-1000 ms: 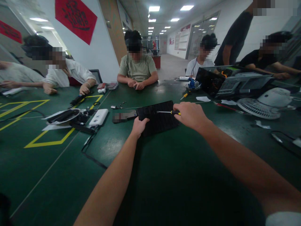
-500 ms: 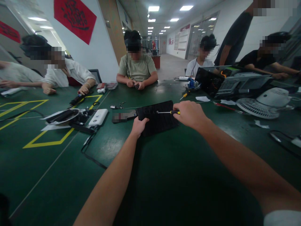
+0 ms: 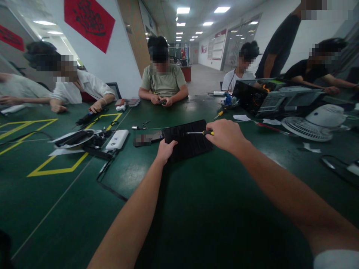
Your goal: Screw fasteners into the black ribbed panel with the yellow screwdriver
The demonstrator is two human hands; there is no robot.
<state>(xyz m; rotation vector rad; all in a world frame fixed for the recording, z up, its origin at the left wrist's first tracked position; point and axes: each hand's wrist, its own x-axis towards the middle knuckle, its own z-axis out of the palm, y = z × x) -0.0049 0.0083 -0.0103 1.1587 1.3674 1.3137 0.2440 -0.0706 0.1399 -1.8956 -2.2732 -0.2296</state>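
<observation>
A flat black panel (image 3: 190,144) lies on the green table (image 3: 196,209) in front of me. My left hand (image 3: 166,150) is closed on its near left edge, thumb on top. My right hand (image 3: 226,135) is wrapped round the yellow-and-black handle of a screwdriver (image 3: 199,132). The thin shaft points left and its tip rests on the panel's upper middle.
Left of the panel lie a small dark device (image 3: 147,138), a white power bank (image 3: 117,139) and cables (image 3: 108,175). A white fan (image 3: 314,124) and an opened laptop (image 3: 269,99) sit at the right. Several other people sit round the table's far side.
My right hand and the screwdriver have drifted slightly left over the panel. My left hand has stayed put.
</observation>
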